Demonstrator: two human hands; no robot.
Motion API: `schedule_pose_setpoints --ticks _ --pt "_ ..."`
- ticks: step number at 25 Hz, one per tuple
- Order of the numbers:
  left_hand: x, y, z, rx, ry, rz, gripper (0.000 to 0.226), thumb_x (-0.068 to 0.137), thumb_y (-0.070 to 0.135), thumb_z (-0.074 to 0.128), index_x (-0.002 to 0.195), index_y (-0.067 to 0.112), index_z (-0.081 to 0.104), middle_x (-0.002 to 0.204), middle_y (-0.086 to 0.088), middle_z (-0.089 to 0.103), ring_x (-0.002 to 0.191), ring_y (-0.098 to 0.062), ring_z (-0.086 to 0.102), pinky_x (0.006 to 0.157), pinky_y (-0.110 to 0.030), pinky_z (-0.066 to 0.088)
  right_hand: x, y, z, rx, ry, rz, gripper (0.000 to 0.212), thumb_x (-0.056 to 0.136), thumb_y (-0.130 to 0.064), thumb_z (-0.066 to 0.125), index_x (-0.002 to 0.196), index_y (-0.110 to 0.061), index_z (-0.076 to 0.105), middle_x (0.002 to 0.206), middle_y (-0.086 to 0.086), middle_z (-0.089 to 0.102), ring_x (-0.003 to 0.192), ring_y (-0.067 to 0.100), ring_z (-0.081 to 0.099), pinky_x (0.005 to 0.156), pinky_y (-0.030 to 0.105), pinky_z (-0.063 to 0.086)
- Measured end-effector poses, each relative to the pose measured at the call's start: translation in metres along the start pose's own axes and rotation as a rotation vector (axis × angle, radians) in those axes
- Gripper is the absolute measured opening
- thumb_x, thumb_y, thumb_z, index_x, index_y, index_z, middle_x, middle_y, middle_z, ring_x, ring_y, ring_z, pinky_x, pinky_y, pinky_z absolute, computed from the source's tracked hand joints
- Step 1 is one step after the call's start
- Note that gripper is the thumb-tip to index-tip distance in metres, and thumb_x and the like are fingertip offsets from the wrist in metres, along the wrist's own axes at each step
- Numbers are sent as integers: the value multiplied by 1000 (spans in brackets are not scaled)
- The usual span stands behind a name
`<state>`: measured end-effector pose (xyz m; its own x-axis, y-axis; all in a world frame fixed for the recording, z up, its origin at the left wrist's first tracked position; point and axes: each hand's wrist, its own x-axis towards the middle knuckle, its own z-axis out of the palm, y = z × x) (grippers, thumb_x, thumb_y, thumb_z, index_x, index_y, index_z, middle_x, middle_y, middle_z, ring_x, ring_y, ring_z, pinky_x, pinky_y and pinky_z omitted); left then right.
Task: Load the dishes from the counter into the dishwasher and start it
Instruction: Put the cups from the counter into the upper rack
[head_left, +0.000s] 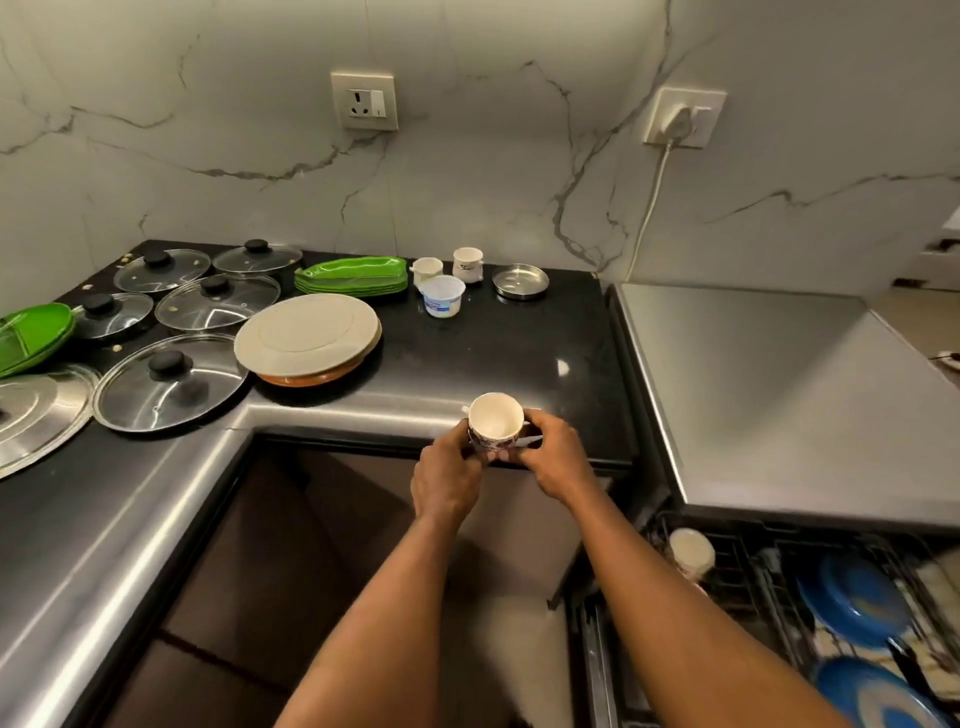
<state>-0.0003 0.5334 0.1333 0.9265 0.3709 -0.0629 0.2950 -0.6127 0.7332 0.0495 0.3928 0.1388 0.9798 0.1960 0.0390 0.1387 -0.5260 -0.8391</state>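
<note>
Item: patterned cup (496, 422), mouth up above the counter edge (363, 404), our left hand (449, 470) and right hand (558, 460) both curled round its base; we should invert it and seat it firmly in the dishwasher rack (740, 571) at our right.

Cream inside the cup (496, 421), dark print outside. Green on the stacked plates (350, 275); black on the surface (493, 353) and lid knobs (166, 359); blue on the racked plates (852, 597); grey veins across the white wall (467, 182).
</note>
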Motion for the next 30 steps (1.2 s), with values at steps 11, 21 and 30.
schedule_pose_setpoints --ticks 11,21,30 --pt "-136 18 7 42 9 -27 61 81 43 77 137 40 54 118 5 71 106 -21 65 75 -30 48 -119 28 -43 -7 -81 -1 65 67 -22 88 126 -17 62 113 -1 68 104 13 61 89 30 50" --pt "-292 49 72 15 60 -60 51 88 31 72 136 34 57 118 -1 70 108 -25 64 82 -36 50 -251 91 -113 55 -142 1 61 63 -26 89 118 -15 67 106 0 72 99 15 66 90 38 54" --pt "-392 40 107 -114 -1 -109 56 79 30 81 132 27 62 117 1 72 108 -22 66 91 -42 54 -356 116 -149 106 -222 36 52 65 -21 88 112 -17 66 96 -7 69 88 7 63 76 22 51"
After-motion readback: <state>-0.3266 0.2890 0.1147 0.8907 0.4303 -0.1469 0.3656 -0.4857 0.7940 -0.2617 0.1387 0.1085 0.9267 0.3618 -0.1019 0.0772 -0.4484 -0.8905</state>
